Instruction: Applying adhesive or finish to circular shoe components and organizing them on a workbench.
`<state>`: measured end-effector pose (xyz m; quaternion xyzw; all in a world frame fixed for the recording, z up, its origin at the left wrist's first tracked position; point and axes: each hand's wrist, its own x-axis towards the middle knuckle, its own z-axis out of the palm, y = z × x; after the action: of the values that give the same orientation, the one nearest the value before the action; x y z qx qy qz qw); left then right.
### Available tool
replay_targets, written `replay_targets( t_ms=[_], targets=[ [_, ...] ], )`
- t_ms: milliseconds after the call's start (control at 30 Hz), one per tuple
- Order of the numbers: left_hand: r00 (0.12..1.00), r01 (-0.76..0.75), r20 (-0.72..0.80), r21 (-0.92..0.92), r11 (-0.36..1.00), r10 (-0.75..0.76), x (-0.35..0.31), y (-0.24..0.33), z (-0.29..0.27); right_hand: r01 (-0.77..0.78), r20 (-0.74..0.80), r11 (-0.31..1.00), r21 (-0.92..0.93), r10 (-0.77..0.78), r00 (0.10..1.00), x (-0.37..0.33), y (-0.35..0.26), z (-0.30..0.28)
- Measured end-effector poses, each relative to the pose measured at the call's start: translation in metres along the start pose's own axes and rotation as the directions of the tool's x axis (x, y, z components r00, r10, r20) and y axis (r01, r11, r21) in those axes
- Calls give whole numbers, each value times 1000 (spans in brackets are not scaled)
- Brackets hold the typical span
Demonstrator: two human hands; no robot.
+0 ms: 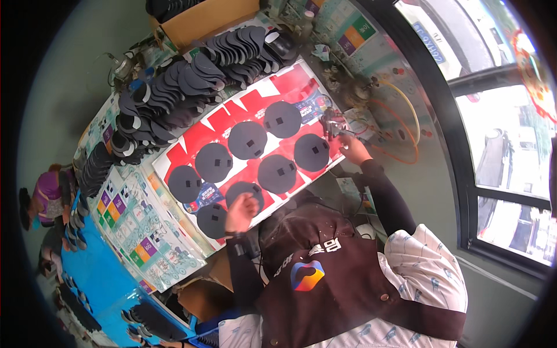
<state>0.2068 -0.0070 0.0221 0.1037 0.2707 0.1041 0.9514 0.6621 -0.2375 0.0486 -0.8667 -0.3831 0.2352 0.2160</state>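
Note:
Several dark grey round pieces (248, 136), most showing small black squares, lie in two rows on a red and white printed sheet (232, 110). Over a disc in the near row (255, 194), my left hand (242, 210) is closed, its fingers curled together. Whether anything small sits in those fingers cannot be made out. At the sheet's right end, my right hand (354, 149) closes at a dark metal tool that looks like a spray gun (333, 123). Its grip is partly hidden by the fingers.
Stacks of dark curved pieces (180, 81) line the sheet's far side, with a cardboard box (209, 22) behind. Yellow and orange hoses (415, 124) loop at the right. Printed sheets (145, 229) lie to the left, beside a blue table (98, 272) where other people work.

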Motion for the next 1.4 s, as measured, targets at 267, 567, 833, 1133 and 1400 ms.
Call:
replay_targets(
  t_ms=[267, 567, 833, 1133, 1400],
  targets=[
    [929, 201, -367, 414, 888, -40, 40, -42, 37, 139, -15, 865, -481, -167, 986, 70, 1, 12],
    [758, 154, -617, 485, 861, 211, -66, -78, 33, 228, -5, 903, -365, -247, 969, 73, 6, -20],
    [556, 19, -772, 383, 923, 309, -180, -166, -10, -360, 570, 613, 703, -184, 801, -12, -161, -56],
    [475, -254, -786, 308, 917, 396, -309, -214, -88, 76, 732, 915, 396, -364, 576, -92, -342, 65],
    [511, -292, -725, 360, 886, 463, -389, -199, -164, 568, 462, 796, 210, -593, 660, -139, -387, 184]
  ],
)
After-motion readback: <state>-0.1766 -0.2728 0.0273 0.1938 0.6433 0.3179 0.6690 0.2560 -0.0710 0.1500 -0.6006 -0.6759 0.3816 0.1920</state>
